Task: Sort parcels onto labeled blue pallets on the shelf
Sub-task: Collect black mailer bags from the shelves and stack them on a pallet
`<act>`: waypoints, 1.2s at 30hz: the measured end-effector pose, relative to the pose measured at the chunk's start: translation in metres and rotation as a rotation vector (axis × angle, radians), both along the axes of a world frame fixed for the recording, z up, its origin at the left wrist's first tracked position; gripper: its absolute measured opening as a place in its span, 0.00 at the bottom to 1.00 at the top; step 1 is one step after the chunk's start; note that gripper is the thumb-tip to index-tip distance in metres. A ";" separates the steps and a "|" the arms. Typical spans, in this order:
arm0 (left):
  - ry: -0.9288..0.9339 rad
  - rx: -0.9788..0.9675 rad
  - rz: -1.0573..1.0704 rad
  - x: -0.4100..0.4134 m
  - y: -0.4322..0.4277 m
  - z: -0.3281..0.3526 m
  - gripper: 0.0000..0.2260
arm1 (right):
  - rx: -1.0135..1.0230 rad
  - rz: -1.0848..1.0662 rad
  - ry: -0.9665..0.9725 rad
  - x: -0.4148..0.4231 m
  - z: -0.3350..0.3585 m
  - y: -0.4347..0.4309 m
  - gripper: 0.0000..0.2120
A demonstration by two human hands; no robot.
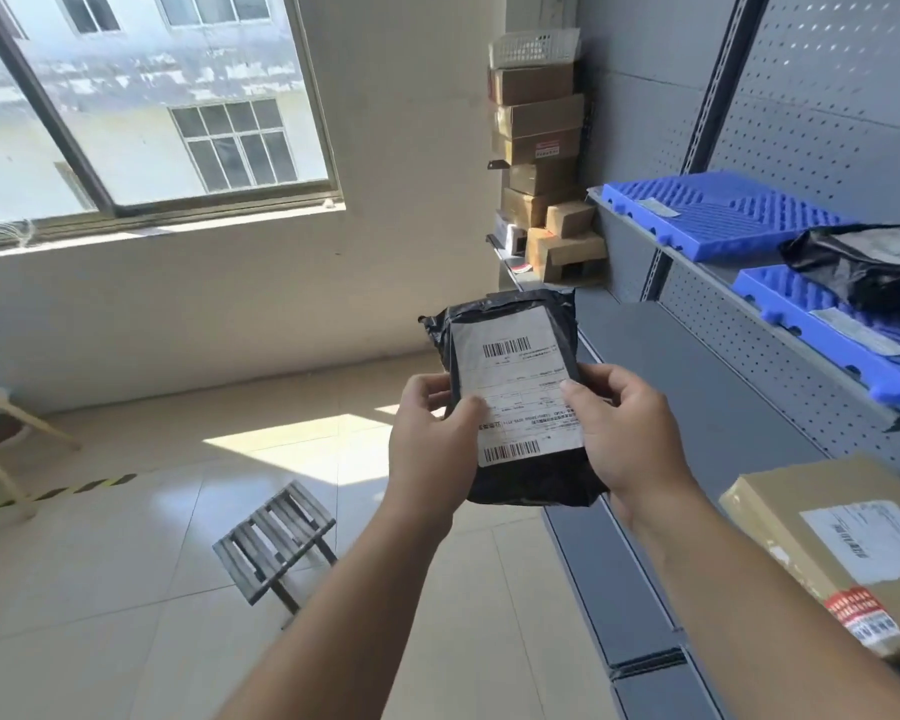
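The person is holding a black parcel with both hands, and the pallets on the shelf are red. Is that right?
Not quite. The pallets are blue, not red, as the head view shows. The rest is right: the left hand and the right hand both hold the black parcel.

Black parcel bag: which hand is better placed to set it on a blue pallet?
Probably the right hand: it grips the black parcel bag at its right edge, and both blue pallets lie to that side; the left hand would cross over.

Bright daylight via window (141, 101); edges warp; slight blur
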State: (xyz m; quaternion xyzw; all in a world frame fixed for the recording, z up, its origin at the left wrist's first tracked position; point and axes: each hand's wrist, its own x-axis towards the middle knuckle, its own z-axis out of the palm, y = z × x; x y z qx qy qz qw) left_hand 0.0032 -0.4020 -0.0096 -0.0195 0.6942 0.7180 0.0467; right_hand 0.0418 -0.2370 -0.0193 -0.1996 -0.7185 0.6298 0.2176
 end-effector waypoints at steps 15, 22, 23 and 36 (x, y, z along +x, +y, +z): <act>0.050 0.064 -0.457 -0.155 0.130 0.049 0.08 | 0.132 -0.450 0.117 -0.084 0.048 0.099 0.11; 0.156 0.017 -0.657 -0.162 0.236 0.070 0.06 | 0.152 -0.644 0.131 -0.064 0.073 0.179 0.10; 0.167 0.013 -0.680 -0.161 0.250 0.073 0.06 | 0.157 -0.665 0.130 -0.059 0.076 0.189 0.11; 0.525 -0.067 -1.100 -0.128 0.414 0.089 0.04 | 0.139 -1.144 0.115 0.007 0.091 0.277 0.11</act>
